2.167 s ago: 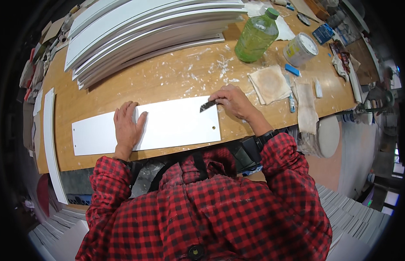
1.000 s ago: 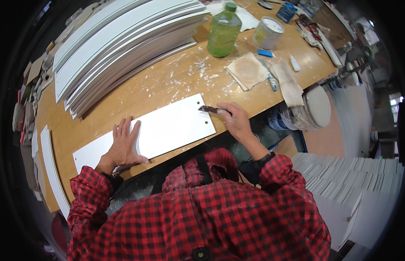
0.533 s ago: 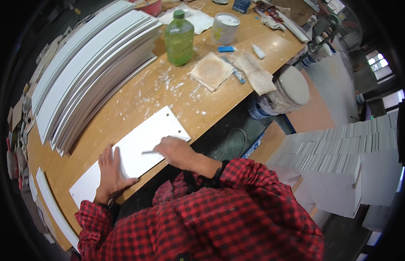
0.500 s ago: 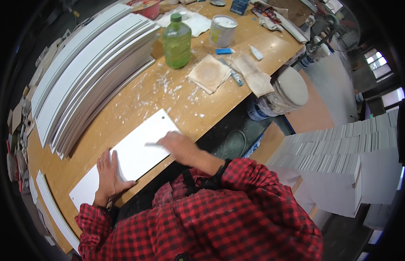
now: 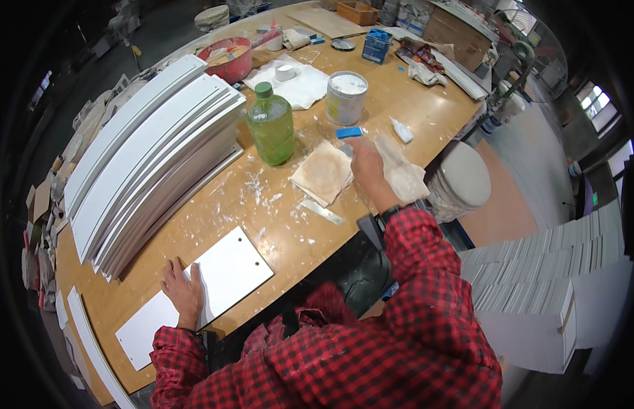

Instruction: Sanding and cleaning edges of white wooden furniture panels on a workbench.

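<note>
The wooden workbench (image 5: 194,225) carries a stack of long white panels (image 5: 146,157). One white panel (image 5: 208,286) lies flat at the near edge — the left hand (image 5: 183,290) rests on it, fingers spread open. The right hand (image 5: 367,163) reaches beside a stained cloth pad (image 5: 322,180), closed on a small tool — I cannot tell which.

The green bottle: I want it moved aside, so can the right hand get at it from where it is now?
Probably yes. The right hand is over the brownish pad, and the green bottle stands upright just past that pad's far left side. Only flat bench top and the low pad lie between them.
</note>
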Demonstrator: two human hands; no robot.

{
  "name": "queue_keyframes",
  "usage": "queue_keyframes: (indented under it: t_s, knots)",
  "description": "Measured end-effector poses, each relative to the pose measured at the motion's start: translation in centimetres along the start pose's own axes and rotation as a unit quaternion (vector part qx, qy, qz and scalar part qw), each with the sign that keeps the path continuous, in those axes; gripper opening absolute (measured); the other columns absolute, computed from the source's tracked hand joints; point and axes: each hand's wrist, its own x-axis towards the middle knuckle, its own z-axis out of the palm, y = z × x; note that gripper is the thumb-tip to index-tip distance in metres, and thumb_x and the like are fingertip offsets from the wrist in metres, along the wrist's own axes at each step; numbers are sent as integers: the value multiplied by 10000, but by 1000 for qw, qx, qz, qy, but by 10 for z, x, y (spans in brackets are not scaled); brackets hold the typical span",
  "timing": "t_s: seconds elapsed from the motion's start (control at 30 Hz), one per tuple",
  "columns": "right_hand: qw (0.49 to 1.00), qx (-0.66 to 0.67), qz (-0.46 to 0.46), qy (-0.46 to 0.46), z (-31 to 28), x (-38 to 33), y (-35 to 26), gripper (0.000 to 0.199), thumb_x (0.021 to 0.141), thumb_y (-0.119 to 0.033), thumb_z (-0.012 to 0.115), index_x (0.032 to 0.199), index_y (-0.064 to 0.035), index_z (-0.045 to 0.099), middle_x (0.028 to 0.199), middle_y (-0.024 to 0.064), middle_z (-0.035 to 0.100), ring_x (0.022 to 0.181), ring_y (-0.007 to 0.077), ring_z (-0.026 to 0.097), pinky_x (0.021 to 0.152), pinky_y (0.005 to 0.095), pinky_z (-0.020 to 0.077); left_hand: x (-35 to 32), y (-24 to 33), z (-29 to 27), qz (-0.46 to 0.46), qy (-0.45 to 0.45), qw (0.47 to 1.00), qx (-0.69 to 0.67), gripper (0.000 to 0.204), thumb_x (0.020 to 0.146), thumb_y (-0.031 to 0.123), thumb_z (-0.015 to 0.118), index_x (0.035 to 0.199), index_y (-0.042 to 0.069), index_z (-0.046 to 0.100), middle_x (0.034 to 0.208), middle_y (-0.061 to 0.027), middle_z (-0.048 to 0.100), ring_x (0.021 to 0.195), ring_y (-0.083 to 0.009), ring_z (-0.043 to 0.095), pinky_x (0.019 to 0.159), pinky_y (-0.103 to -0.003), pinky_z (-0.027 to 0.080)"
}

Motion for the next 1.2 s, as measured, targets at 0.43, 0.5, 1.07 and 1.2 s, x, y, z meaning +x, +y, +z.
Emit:
queue_keyframes:
  t_s: [0.43,0.5,1.07,1.2]
  knots:
    - [958,-192,-29,-209,8,63,21,243,795,-82,532,1019,13,538,858,215,605,809,347,598,723,423,493,1,3,2,26,54,997,-47,455,869,322,532,1217,33,485,1275,-185,432,1202,-322,381,1017,-427,237]
    - [988,131,15,-82,-5,37,-13,221,818,-103,550,998,21,515,823,156,604,773,275,602,689,373,497,1,4,1,36,59,996,-49,460,865,326,536,1218,37,480,1278,-180,425,1208,-322,374,1018,-430,233]
    - [517,709,227,-423,55,-55,-185,442,856,-127,471,1271,-6,382,937,92,575,780,181,574,666,315,493,3,4,0,14,42,997,-66,492,861,374,529,1220,39,488,1282,-166,420,1225,-291,356,1031,-423,217]
    - [455,730,226,-458,78,-61,-199,376,869,-171,468,1214,-27,428,898,92,576,757,197,576,694,343,494,2,4,-1,11,44,997,-66,493,860,375,527,1216,35,490,1275,-164,426,1223,-287,360,1034,-424,215]
